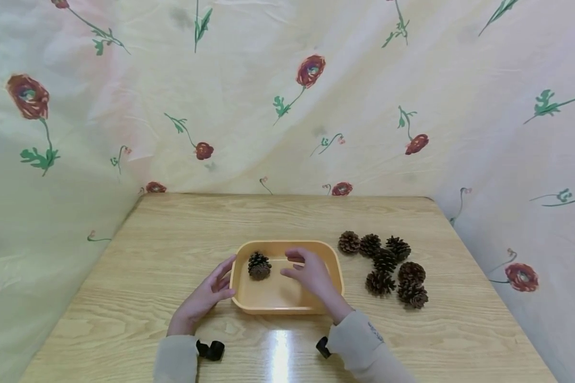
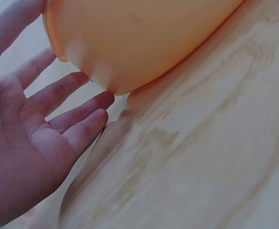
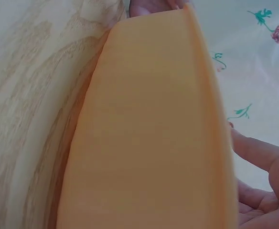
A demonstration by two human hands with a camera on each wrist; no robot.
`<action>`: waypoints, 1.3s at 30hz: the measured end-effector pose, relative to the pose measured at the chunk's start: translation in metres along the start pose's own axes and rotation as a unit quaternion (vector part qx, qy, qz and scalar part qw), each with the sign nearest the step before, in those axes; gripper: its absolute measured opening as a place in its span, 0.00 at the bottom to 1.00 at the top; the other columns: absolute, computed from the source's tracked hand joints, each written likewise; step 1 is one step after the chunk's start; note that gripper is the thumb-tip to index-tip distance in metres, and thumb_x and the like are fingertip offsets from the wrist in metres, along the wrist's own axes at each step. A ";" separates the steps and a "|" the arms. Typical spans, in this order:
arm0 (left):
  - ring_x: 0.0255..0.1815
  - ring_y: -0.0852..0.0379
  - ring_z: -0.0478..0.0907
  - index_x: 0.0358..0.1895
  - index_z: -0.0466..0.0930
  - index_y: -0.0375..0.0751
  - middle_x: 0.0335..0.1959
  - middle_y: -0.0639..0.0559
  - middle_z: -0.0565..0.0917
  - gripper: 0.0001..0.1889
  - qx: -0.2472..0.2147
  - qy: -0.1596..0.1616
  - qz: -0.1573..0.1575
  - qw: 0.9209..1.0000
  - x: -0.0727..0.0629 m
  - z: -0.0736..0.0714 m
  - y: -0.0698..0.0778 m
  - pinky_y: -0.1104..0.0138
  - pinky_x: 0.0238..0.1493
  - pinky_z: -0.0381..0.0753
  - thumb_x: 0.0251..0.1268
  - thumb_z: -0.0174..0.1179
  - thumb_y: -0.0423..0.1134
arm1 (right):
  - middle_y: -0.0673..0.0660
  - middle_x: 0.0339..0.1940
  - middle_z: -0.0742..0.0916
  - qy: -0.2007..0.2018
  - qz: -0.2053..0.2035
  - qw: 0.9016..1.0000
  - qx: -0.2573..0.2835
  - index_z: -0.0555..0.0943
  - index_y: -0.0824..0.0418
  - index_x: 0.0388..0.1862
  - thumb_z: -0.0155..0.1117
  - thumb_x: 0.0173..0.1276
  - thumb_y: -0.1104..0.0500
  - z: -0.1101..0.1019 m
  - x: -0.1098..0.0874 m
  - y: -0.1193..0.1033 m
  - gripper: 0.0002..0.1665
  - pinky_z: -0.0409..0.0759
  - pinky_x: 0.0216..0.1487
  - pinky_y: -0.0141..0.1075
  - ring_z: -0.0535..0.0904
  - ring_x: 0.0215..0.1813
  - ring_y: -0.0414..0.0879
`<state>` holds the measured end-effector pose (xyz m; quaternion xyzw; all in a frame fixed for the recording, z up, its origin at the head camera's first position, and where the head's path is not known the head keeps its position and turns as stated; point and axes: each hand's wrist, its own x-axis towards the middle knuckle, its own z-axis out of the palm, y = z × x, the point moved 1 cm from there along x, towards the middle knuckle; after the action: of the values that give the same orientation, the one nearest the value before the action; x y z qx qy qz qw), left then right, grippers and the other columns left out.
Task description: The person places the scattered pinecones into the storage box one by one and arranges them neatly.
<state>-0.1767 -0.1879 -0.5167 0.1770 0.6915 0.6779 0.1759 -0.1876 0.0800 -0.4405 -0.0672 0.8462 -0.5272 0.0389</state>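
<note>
One loosely spread left hand [image 1: 205, 299] touches the yellow-orange tray [image 1: 282, 303]

A head-worn camera looks forward and down from above the wooden table [image 1: 148, 255], far enough back to frame the orange tray [image 1: 263, 295], the left hand [image 1: 206, 295], the right hand [image 1: 311, 274] and the flowered cloth [image 1: 249, 80] beyond. The left wrist camera, close in and tilted, faces the palm of the left hand and the tray's outer wall. The right wrist camera, also close, views the tray's long near side turned sideways, table at frame left, cloth at right. All three views share the tray.
</note>
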 end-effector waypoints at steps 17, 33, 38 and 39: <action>0.77 0.30 0.48 0.79 0.41 0.47 0.80 0.37 0.41 0.42 -0.005 -0.011 0.013 1.000 0.001 -0.001 0.000 0.56 0.72 0.64 0.68 0.56 0.30 | 0.67 0.57 0.82 -0.018 -0.003 1.000 0.025 0.77 0.70 0.57 0.70 0.60 0.66 -0.030 -0.021 -0.002 0.26 0.79 0.62 0.46 0.78 0.61 0.61; 0.78 0.33 0.46 0.79 0.42 0.50 0.80 0.40 0.42 0.42 -0.006 0.002 -0.010 1.000 0.000 0.002 0.001 0.49 0.74 0.56 0.68 0.56 0.30 | 0.64 0.57 0.83 -0.004 -0.014 1.000 -0.022 0.78 0.68 0.57 0.70 0.62 0.63 -0.059 -0.042 0.014 0.25 0.79 0.61 0.47 0.78 0.61 0.59; 0.78 0.33 0.46 0.79 0.42 0.48 0.80 0.39 0.42 0.42 -0.006 -0.001 -0.003 1.000 0.000 0.001 0.000 0.51 0.74 0.57 0.68 0.56 0.30 | 0.65 0.58 0.83 0.009 -0.011 1.000 -0.022 0.77 0.68 0.58 0.69 0.62 0.63 -0.070 -0.051 0.016 0.26 0.79 0.62 0.46 0.77 0.62 0.59; 0.78 0.33 0.46 0.79 0.42 0.48 0.80 0.39 0.42 0.42 -0.006 -0.002 -0.002 1.000 0.000 0.001 0.000 0.51 0.74 0.57 0.68 0.56 0.30 | 0.65 0.58 0.83 0.013 -0.013 1.000 -0.022 0.77 0.68 0.58 0.69 0.62 0.63 -0.073 -0.053 0.018 0.25 0.79 0.62 0.46 0.77 0.62 0.60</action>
<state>-0.1765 -0.1867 -0.5169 0.1760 0.6872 0.6815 0.1799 -0.1464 0.1604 -0.4245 -0.0717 0.8570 -0.5099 0.0194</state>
